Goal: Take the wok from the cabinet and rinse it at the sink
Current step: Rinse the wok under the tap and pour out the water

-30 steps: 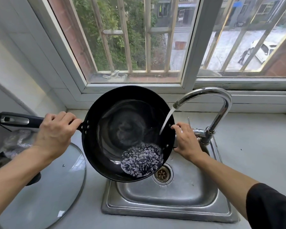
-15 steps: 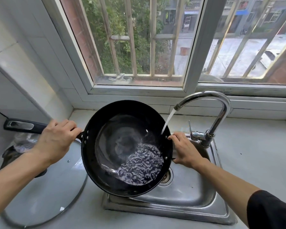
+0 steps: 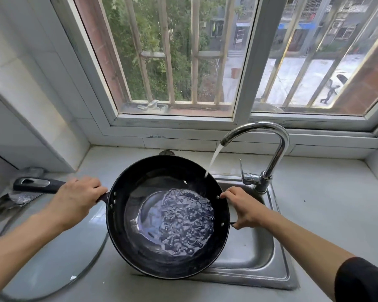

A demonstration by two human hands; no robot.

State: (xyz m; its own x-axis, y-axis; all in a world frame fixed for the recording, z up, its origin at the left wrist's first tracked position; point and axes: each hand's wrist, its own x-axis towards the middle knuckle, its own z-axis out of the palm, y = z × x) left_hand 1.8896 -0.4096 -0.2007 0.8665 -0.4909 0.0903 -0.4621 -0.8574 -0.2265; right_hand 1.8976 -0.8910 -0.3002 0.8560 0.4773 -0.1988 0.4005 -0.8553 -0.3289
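A black wok (image 3: 138,188) hangs over the steel sink (image 3: 255,256), roughly level, with bubbling water pooled in its bottom. My left hand (image 3: 74,199) grips its long black handle (image 3: 37,184) close to the rim. At the opposite rim my right hand (image 3: 244,209) holds the small side handle. A chrome tap (image 3: 271,153) arches over the sink, and its stream of water (image 3: 213,160) lands just inside the wok's far right rim.
A big glass lid (image 3: 52,253) lies flat on the counter left of the sink, under the wok handle. Crumpled foil and a dark utensil (image 3: 11,200) sit at the far left. The white window sill (image 3: 183,136) runs behind the sink. Grey counter (image 3: 327,210) extends right.
The wok has been lowered and levelled from its tilt toward me. More water has collected in it. Both hands keep their hold, and the view has tipped upward.
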